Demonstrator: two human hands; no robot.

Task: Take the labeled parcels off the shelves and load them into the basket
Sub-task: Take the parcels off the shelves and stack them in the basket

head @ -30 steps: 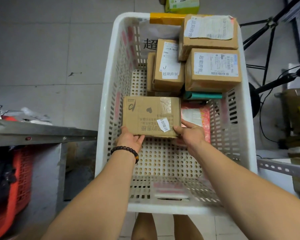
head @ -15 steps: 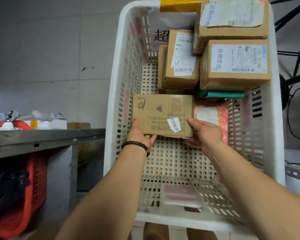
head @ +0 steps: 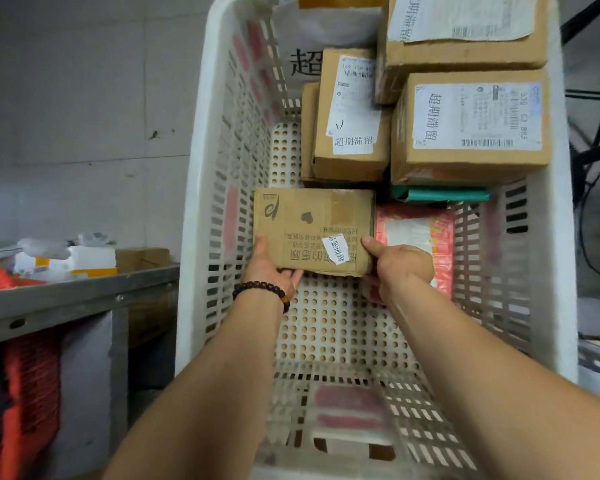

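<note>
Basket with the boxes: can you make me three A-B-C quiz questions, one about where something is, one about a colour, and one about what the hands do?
1. Where is the pink parcel? A. on a chair B. right beside the brown box being held C. on a table
2. What colour is the basket? A. blue B. green C. white
3. What do the left hand and right hand do? A. both hold the brown box B. both hang free C. one points up

Answers: 1 B, it lies just right of that box; 2 C, its holed walls are white; 3 A, each hand grips a near corner.
</note>
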